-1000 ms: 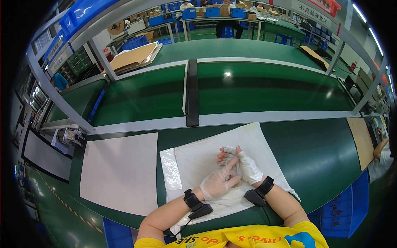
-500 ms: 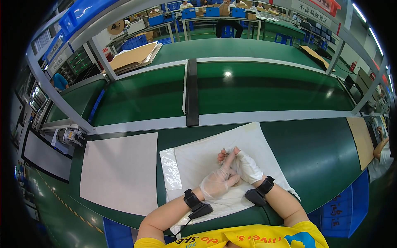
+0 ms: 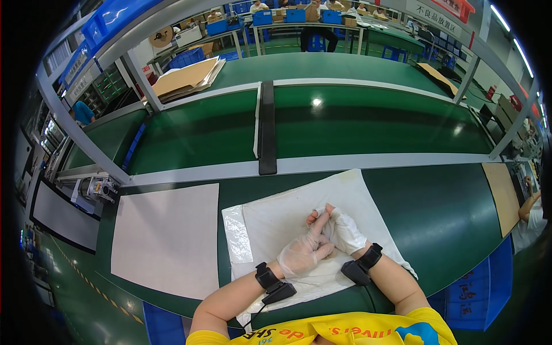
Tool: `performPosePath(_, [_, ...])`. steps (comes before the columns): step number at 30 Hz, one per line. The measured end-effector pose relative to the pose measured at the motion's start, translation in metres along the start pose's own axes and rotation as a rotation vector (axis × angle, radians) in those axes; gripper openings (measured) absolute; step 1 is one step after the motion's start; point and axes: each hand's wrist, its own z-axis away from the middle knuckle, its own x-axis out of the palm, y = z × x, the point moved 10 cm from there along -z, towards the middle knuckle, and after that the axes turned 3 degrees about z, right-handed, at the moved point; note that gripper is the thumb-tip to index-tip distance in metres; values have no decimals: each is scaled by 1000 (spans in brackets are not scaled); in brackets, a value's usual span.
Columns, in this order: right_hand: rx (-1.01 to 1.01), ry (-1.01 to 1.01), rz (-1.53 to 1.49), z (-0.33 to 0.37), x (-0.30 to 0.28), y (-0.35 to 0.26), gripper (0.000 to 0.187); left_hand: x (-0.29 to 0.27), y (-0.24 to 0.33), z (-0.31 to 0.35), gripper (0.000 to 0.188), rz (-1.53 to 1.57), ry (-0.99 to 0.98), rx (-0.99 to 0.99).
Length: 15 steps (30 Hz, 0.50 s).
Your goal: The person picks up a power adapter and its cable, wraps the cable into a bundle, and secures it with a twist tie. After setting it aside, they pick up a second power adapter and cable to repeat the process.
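Observation:
My left hand (image 3: 299,255) wears a thin translucent glove, with its index finger stretched up across the other hand and its thumb apart. My right hand (image 3: 346,233), in a white glove, meets it from the right. Bare fingertips of the right hand curl out past the left index finger. What lies between the two hands is hidden. Both hands are over a white cloth (image 3: 276,213), which has a shiny clear plastic strip (image 3: 237,234) along its left edge. Black devices are strapped to both wrists.
A pale flat sheet (image 3: 164,238) lies left on the green worktable (image 3: 437,213). Brown board (image 3: 501,195) sits at its right end. Beyond runs a green conveyor belt (image 3: 368,123) with a black crossbar (image 3: 267,129). A blue bin (image 3: 480,287) stands below right.
The right hand's curled fingertips have drawn in slightly toward the left index finger. The arms and the cloth stay almost still.

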Motion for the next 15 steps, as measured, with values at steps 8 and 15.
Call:
performPosePath(8, [-12, -21, 104, 5, 13, -4, 45, -3, 5, 1, 84, 40, 41, -25])
performPosePath(15, [-33, -10, 61, 3, 2, -4, 34, -2, 4, -2, 82, 24, 31, -55])
